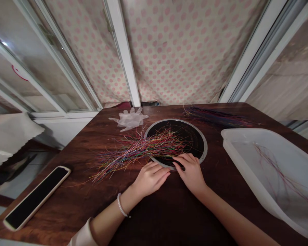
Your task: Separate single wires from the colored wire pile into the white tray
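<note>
Nearest the camera, both forearms run up across the dark wooden table [174, 212], the left one with a white bead bracelet [122, 205] at the wrist. The left hand [150, 177] lies palm down, fingers together and gently curled, holding nothing, its tips almost meeting the right hand. The right hand [191, 171] is palm down too, fingers slightly spread, holding nothing that shows; whether a strand is pinched under it, I cannot tell. Its fingertips press on the near rim of the round black plate [195, 136] with the grey edge. Just beyond both sets of fingertips lies the heap of thin coloured strands [141, 148], spilling from the plate out to the left over the wood, loose and fanned. Well off to the left of the left hand, a phone [37, 196] lies face up near the table edge. To the right of the right hand sits a white plastic tub [277, 174] with a few reddish strands inside. Farther out, beyond the plate, a clear disposable glove [130, 119] lies crumpled, and a second, darker bundle of strands [218, 118] stretches along the far edge. Behind it hangs a dotted curtain [179, 51].
</note>
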The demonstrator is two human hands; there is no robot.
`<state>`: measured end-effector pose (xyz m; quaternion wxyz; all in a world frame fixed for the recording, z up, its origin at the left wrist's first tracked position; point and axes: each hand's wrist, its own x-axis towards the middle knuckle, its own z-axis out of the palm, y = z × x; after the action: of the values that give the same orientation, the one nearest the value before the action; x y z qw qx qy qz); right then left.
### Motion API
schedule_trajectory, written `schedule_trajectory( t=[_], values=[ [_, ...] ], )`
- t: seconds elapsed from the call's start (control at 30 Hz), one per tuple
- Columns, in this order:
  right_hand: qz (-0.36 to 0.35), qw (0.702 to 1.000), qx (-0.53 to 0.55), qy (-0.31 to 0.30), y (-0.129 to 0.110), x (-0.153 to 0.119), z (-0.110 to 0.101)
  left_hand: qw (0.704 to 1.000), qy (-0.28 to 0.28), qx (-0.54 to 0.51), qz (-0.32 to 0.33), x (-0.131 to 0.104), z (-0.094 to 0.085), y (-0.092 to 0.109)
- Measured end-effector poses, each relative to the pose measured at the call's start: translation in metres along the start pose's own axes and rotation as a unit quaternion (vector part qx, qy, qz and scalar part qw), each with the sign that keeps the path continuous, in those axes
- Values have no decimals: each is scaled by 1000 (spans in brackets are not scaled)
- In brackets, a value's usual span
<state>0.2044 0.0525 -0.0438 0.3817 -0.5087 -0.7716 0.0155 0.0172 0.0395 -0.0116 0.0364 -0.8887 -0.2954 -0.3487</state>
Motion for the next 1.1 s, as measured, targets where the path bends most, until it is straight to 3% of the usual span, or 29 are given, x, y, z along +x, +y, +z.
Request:
schedule_trajectory(
  t=[0.2,0.67,1.1],
  values=[
    [9,1000,-8,-10,-1,2,1,1000,7,6,4,1,-2,1],
    [55,998,-16,29,0,4,1,1000,1,2,-2,1,-2,2],
    [68,996,53,15,6,6,3,1000,1,1,3,2,-3,3]
  ],
)
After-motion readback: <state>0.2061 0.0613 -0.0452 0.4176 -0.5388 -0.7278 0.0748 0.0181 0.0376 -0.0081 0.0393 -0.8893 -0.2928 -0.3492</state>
